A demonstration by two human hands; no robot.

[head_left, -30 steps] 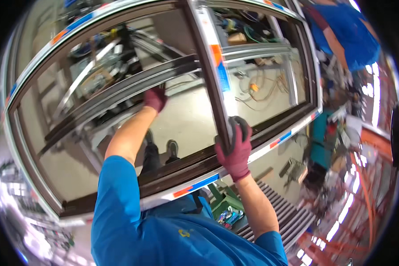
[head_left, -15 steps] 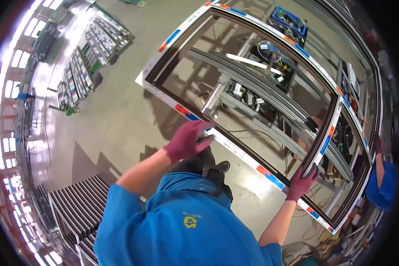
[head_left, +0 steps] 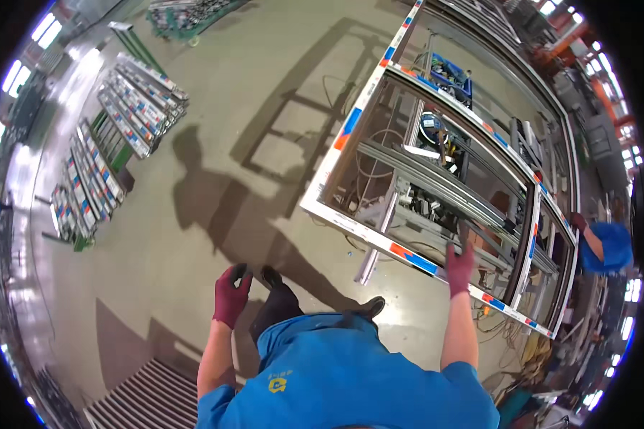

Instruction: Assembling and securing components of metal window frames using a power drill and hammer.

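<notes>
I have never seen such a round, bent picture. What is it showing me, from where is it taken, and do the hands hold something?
There is no robot here: a camera on a person's head looks down, and its wide lens bends straight lines. The blue shirt below is the wearer's own. The left hand, in a maroon glove, is away from the frame; nothing shows in its grip. The right hand overlaps the near edge of a large taped frame; whether it grips it, I cannot tell. Through the frame you see long metal bars and a blue crate. Another person is at the far right.
</notes>
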